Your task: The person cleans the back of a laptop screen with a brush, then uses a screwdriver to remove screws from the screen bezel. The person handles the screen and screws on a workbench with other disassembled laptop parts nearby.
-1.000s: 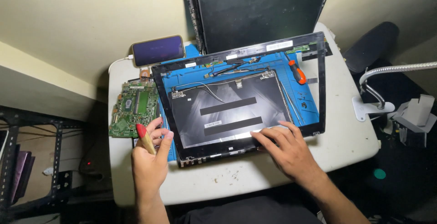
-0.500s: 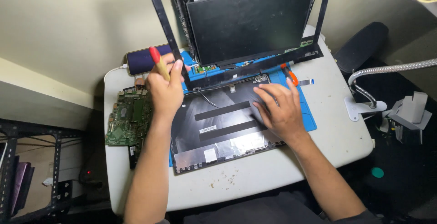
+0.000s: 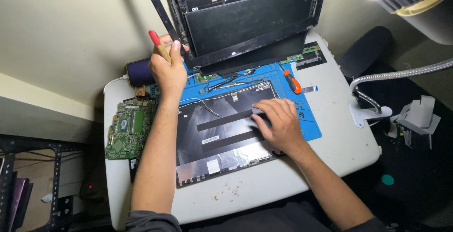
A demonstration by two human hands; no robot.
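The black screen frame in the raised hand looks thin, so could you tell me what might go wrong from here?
1. The left hand lifts the black screen frame by one edge while also gripping a red-handled tool; the thin frame could flex or crack.
2. Loose cables lie across the laptop back cover under the right hand and might snag.
3. The green circuit board sits near the table edge and could be knocked off.

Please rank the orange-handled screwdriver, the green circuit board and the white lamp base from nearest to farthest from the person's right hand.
1. Orange-handled screwdriver, just above the right hand on the blue mat.
2. White lamp base, to its right near the table edge.
3. Green circuit board, far across at the table's left.
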